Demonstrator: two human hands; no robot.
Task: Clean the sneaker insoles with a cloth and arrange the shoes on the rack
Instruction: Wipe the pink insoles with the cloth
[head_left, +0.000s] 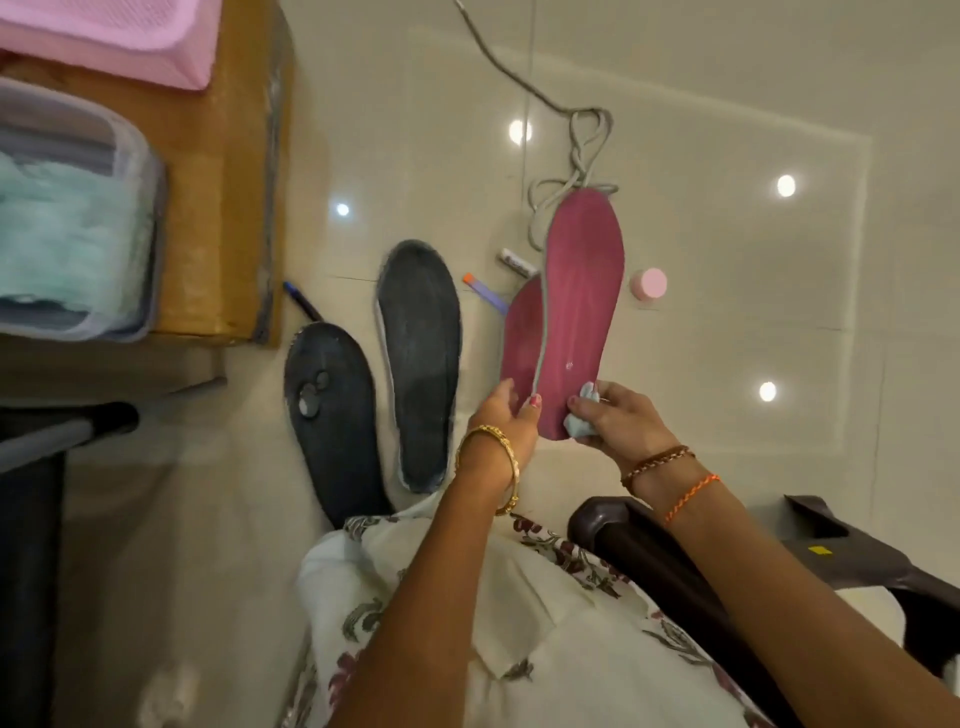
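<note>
Two magenta insoles (579, 296) are held upright above the floor, one partly behind the other (522, 338). My left hand (506, 415) grips their heel ends from the left, thumb on the front one. My right hand (615, 421) pinches a small pale blue cloth (582, 410) against the heel of the front insole. Two dark grey insoles lie on the tiled floor to the left: one (421, 364) nearer the middle, one (332, 415) further left with water drops on it.
A grey cord (584, 150) loops on the floor behind the insoles. Small items lie nearby: a pink cap (649, 283), a white tube (517, 262), pens (485, 293). A cardboard box (218, 171) with containers stands left. A dark chair arm (649, 540) is at right.
</note>
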